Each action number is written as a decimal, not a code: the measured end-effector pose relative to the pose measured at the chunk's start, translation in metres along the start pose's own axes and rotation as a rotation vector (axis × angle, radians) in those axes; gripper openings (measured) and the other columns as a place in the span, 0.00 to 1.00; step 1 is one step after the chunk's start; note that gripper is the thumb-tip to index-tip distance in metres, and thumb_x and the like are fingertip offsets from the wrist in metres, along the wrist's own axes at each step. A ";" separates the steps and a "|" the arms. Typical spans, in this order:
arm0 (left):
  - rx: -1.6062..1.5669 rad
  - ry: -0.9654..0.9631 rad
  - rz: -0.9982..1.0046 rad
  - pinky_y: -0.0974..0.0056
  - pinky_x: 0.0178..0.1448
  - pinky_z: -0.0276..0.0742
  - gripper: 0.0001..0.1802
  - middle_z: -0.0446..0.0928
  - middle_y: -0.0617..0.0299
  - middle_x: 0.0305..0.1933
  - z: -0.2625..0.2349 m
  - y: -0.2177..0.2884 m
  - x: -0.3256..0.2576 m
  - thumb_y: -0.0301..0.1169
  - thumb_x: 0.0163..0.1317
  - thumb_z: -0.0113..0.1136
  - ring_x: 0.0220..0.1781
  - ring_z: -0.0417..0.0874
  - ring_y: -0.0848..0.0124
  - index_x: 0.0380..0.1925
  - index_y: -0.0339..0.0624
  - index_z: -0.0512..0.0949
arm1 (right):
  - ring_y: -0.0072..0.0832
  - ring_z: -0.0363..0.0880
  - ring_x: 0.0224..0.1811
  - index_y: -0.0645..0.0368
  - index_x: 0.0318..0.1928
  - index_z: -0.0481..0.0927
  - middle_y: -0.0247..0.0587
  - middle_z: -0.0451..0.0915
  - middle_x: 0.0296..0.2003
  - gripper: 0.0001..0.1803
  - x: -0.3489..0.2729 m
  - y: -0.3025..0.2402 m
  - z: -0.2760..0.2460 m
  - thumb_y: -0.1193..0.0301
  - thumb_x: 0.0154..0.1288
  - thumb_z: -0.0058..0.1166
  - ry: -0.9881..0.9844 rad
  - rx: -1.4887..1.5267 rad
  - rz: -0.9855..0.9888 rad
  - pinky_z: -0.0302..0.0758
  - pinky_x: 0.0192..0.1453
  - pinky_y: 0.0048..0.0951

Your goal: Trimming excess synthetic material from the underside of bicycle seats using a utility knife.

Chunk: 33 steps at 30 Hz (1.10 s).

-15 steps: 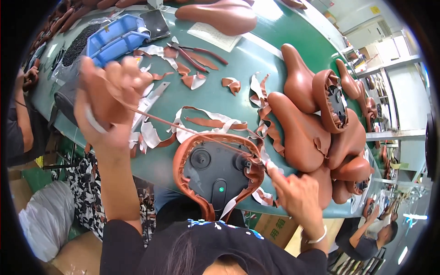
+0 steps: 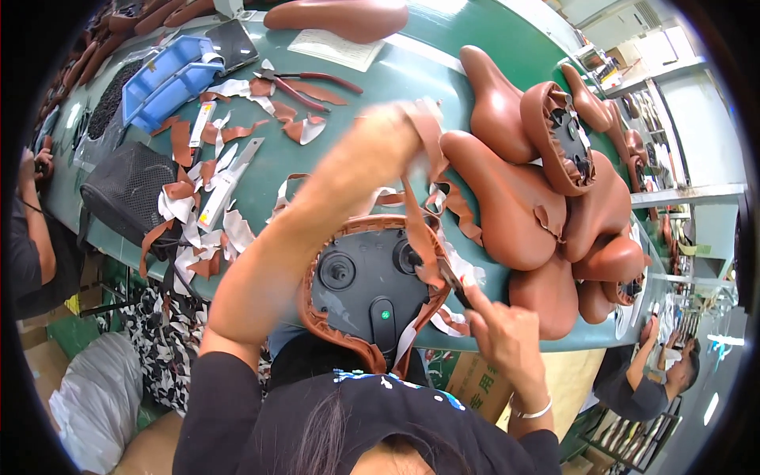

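Observation:
An upturned brown bicycle saddle [image 2: 364, 273] lies at the table's front edge against my body. Its black plastic underside shows, with the brown cover folded over the rim. My left hand [image 2: 396, 134], blurred by motion, is raised beyond the saddle and closed on a brown strip of cover material [image 2: 417, 226]. This strip hangs down to the saddle's right rim. My right hand [image 2: 507, 336] grips a slim dark knife-like tool [image 2: 456, 286], its tip near that rim beside the strip's lower end. How the tip meets the material is too small to tell.
Several finished brown saddles [image 2: 507, 206] are piled at the right. Brown and white offcuts [image 2: 214, 178] lie about the green table [image 2: 372, 87]. Red-handled pliers [image 2: 305, 87], a blue bin [image 2: 170, 83] and a black mesh bag [image 2: 131, 186] stand farther left. Other people work at both sides.
My left hand has swung from the far left across to the right, above the saddle's far side. The strip, stretched taut before, now hangs down. My right hand has moved little.

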<state>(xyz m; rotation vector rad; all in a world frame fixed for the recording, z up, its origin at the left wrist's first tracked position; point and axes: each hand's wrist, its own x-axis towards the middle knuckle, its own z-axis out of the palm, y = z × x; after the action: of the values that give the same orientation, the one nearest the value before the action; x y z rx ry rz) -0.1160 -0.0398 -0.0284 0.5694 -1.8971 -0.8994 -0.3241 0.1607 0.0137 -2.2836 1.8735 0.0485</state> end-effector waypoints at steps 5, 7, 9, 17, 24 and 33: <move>0.566 0.714 -0.080 0.69 0.31 0.72 0.04 0.74 0.63 0.22 -0.016 0.038 0.010 0.24 0.56 0.58 0.25 0.74 0.72 0.31 0.36 0.75 | 0.34 0.74 0.19 0.50 0.60 0.71 0.41 0.77 0.23 0.25 -0.039 -0.024 0.022 0.66 0.61 0.55 -0.031 0.280 0.262 0.69 0.25 0.30; -0.261 0.791 0.140 0.71 0.26 0.69 0.03 0.74 0.63 0.23 -0.029 0.047 0.029 0.22 0.57 0.53 0.21 0.73 0.74 0.26 0.37 0.72 | 0.29 0.73 0.20 0.53 0.61 0.70 0.40 0.78 0.27 0.25 -0.049 -0.035 0.009 0.68 0.62 0.53 0.077 0.459 0.453 0.69 0.26 0.27; -0.539 1.198 0.176 0.74 0.20 0.65 0.13 0.72 0.63 0.22 -0.058 0.060 0.005 0.31 0.64 0.48 0.17 0.70 0.76 0.22 0.37 0.67 | 0.23 0.72 0.21 0.55 0.61 0.69 0.39 0.79 0.30 0.24 -0.049 -0.040 0.027 0.69 0.63 0.51 0.099 0.730 0.412 0.69 0.27 0.23; 0.547 0.244 -0.444 0.60 0.44 0.70 0.26 0.75 0.57 0.35 -0.018 0.018 -0.037 0.45 0.52 0.68 0.39 0.73 0.66 0.44 0.39 0.74 | 0.32 0.81 0.34 0.62 0.62 0.67 0.46 0.80 0.39 0.26 -0.021 -0.026 0.040 0.73 0.64 0.53 0.121 1.148 0.564 0.76 0.36 0.30; 0.719 -0.402 -0.438 0.59 0.49 0.60 0.27 0.77 0.60 0.21 -0.071 0.024 -0.062 0.55 0.41 0.70 0.38 0.72 0.62 0.25 0.41 0.83 | 0.55 0.77 0.42 0.53 0.66 0.61 0.59 0.77 0.44 0.32 0.077 -0.011 0.041 0.70 0.62 0.56 0.442 0.601 -0.001 0.74 0.41 0.44; -0.724 -0.167 -0.734 0.71 0.30 0.69 0.08 0.73 0.66 0.21 -0.066 0.043 -0.081 0.27 0.54 0.62 0.25 0.76 0.75 0.23 0.32 0.78 | 0.41 0.74 0.18 0.44 0.66 0.66 0.45 0.73 0.21 0.29 0.011 -0.028 0.027 0.69 0.64 0.54 0.158 0.139 -0.037 0.69 0.20 0.40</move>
<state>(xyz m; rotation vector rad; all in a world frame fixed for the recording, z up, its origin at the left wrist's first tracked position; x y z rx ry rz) -0.0209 0.0205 -0.0188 0.7504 -1.3282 -2.0404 -0.2920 0.1593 -0.0113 -2.2849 1.8426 -0.2659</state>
